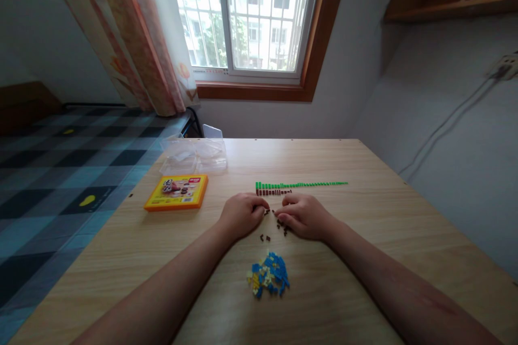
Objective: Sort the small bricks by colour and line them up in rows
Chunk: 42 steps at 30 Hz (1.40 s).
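My left hand [244,215] rests on the table with its fingers curled together. Small dark brown building bricks [266,212] lie at its fingertips; whether one is pinched I cannot make out. Facing it, my right hand [306,216] has its fingers bent inward over more loose brown bricks [285,231], and its grip is partly hidden. Just beyond both hands runs a row of brown bricks [269,192], its right part close to my right fingers. Behind that stretches a longer row of green bricks [299,185], from larger pieces at left to tiny ones at right.
Nearer me lies a pile of blue, yellow and cream bricks [270,274]. At left are a yellow-orange box [177,192] and clear plastic trays [194,156]. A checked bed [121,158] stands left of the wooden table [376,188]; a window [259,21] is ahead.
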Each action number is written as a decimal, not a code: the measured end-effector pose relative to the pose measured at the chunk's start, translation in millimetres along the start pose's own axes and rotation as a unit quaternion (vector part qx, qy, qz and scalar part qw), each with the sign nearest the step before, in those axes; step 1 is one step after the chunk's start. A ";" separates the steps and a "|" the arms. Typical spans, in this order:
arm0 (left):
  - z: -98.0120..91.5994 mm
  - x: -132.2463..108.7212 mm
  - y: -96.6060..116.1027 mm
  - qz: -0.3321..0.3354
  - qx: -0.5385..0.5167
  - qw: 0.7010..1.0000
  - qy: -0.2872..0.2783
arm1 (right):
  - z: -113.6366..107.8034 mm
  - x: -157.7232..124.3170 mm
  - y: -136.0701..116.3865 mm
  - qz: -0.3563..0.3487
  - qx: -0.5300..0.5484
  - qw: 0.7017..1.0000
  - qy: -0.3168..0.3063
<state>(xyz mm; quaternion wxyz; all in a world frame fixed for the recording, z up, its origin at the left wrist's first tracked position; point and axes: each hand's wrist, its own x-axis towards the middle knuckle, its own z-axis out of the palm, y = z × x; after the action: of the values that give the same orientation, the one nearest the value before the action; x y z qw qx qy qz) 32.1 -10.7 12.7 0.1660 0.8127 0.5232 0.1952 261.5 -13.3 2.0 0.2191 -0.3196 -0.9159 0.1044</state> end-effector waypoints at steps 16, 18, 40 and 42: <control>2.3 -2.4 -0.7 0.028 -0.005 1.000 0.013 | 0.0 -5.0 12.6 0.010 -0.033 0.998 0.056; 2.4 -1.5 -1.1 0.029 0.001 0.999 0.013 | -0.9 -6.8 15.1 0.011 -0.020 0.997 0.072; 2.5 3.1 -3.8 -0.004 0.007 1.000 0.002 | -15.9 -19.0 34.6 0.066 -0.041 0.996 0.036; 2.7 3.7 -4.0 -0.009 0.010 1.000 0.002 | -16.2 -19.6 43.0 0.101 -0.050 0.993 0.043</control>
<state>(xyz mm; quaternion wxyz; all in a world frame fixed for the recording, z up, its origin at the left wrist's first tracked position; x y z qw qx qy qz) 31.7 -5.9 9.0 0.1585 0.8094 0.5325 0.1900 306.1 8.4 -4.5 0.2304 -0.4256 -0.8726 0.0658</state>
